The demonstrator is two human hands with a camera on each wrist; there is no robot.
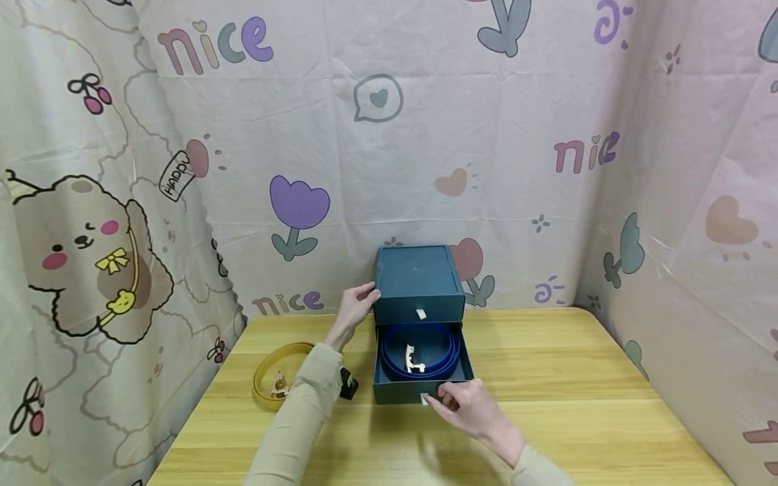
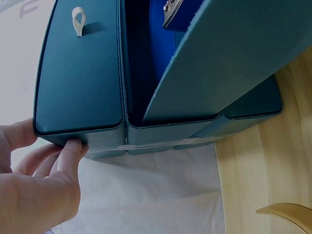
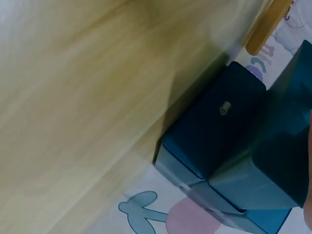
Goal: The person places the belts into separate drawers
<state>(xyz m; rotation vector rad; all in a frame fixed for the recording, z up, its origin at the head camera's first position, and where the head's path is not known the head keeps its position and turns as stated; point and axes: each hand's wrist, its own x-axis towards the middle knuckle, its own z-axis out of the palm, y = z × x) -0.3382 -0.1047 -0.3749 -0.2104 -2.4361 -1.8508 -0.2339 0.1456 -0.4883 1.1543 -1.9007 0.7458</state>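
A dark teal drawer box (image 1: 419, 270) stands at the back of the table, with one drawer (image 1: 389, 393) pulled out. Inside lies a coiled blue belt (image 1: 452, 364) with a gold buckle (image 1: 410, 361). My left hand (image 1: 354, 309) rests against the box's upper left side; in the left wrist view, its fingertips press the side wall (image 2: 105, 140) and the thumb touches the corner. With thumb and finger, my right hand (image 1: 477, 410) pinches the white pull tab (image 1: 425, 399) on the open drawer. Only a sliver of that hand shows in the right wrist view.
A coiled yellow belt (image 1: 263, 381) with a metal buckle lies left of the box, partly behind my left sleeve (image 1: 304, 412). Beside that sleeve sits a small black item (image 1: 349, 385). A closed drawer (image 3: 214, 122) lies beneath the open one. Printed cloth (image 1: 413, 155) hangs behind the table.
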